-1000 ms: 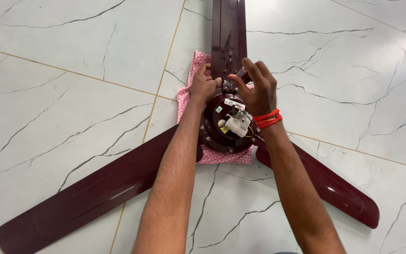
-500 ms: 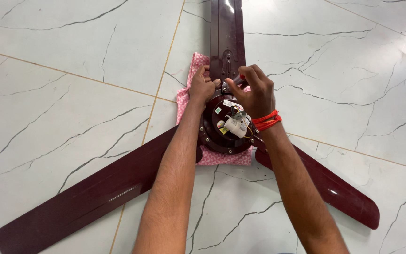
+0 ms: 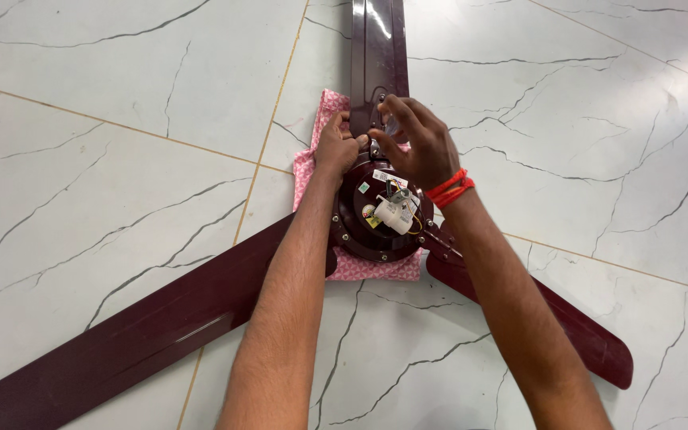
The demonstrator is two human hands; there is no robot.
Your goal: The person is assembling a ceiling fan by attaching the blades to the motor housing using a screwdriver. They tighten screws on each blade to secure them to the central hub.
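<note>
A dark maroon ceiling fan lies on the floor with its round motor housing (image 3: 376, 227) facing up, showing a white capacitor and wires (image 3: 396, 213). Three blades spread out: one far (image 3: 377, 48), one to the lower left (image 3: 129, 334), one to the lower right (image 3: 575, 334). My left hand (image 3: 338, 147) presses on the housing's far edge at the root of the far blade. My right hand (image 3: 416, 143), with red thread at the wrist, pinches a small part at that same blade joint; the part itself is hidden by the fingers.
A pink patterned cloth (image 3: 320, 119) lies under the motor housing. The fan rests on a white marble-look tiled floor (image 3: 121, 119) with thin gold grout lines.
My right hand's fingers have closed in and shifted slightly toward the far blade's root. My left hand stays pressed at the housing's edge.
</note>
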